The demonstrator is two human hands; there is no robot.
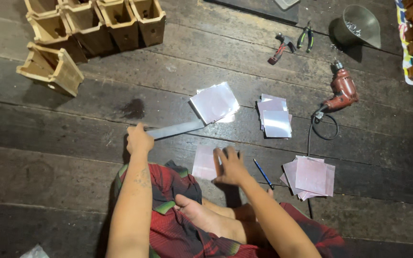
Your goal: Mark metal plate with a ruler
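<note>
Head view. My left hand (pixel 138 138) is clenched around one end of a long flat metal ruler (pixel 177 129), which lies low over the dark plank floor (pixel 48 167) and runs to the right; its far end reaches under or against a loose stack of shiny square sheets (pixel 214 102), and I cannot tell which. My right hand (pixel 229 165) lies flat, fingers spread, pressing down on a single pale square sheet (pixel 204 162) just in front of my crossed legs; it grips nothing.

Handling, as I judge it: the sheet looks thin, light and slick, likely to bend or slide under a sideways push, with edges that may be sharp. Flat palm pressure near its middle holds it best; to lift it, I would pinch a free corner. The ruler looks stiff and narrow, best held at the end as it is now.

Surroundings: a blue pen (pixel 263 174) lies just right of my right hand. Further right sits another pile of sheets (pixel 311 177); a third pile (pixel 275 117) lies beyond, near the red drill (pixel 342 91) and its cord. Pliers (pixel 305 37), a metal bowl (pixel 357 26) and wooden boxes (pixel 92 24) stand well apart at the far side. Open floor lies to my left and between the piles.
</note>
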